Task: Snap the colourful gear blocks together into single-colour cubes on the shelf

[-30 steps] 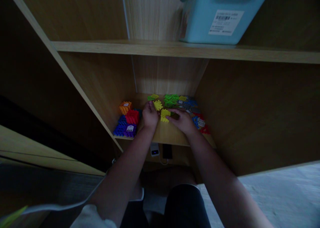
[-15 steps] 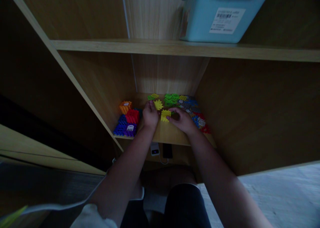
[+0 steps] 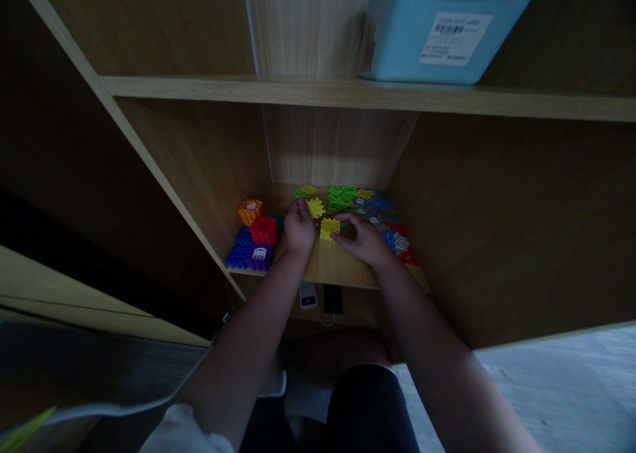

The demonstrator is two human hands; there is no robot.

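Note:
My left hand (image 3: 299, 229) is closed on a yellow toothed building tile (image 3: 316, 208), which juts out to the right of the fingers. Just to its right, my right hand (image 3: 364, 238) pinches a yellow block of interlocking tiles (image 3: 328, 228) between thumb and fingers. The two yellow pieces are close together above the low shelf; whether they touch is hard to tell. Behind the hands lie a green and yellow pair of tiles (image 3: 304, 192) and a heap of green tiles (image 3: 342, 197).
Orange (image 3: 250, 210), red (image 3: 264, 230) and purple (image 3: 259, 255) tile blocks are stacked at left. Grey, blue and red tiles (image 3: 400, 242) lie along the right wall. A blue bin (image 3: 437, 36) stands on the upper shelf (image 3: 298, 92). Below are a power bank (image 3: 308, 296) and a phone (image 3: 332, 299).
Both hands and the yellow pieces stay almost where they were. The view has shifted very slightly.

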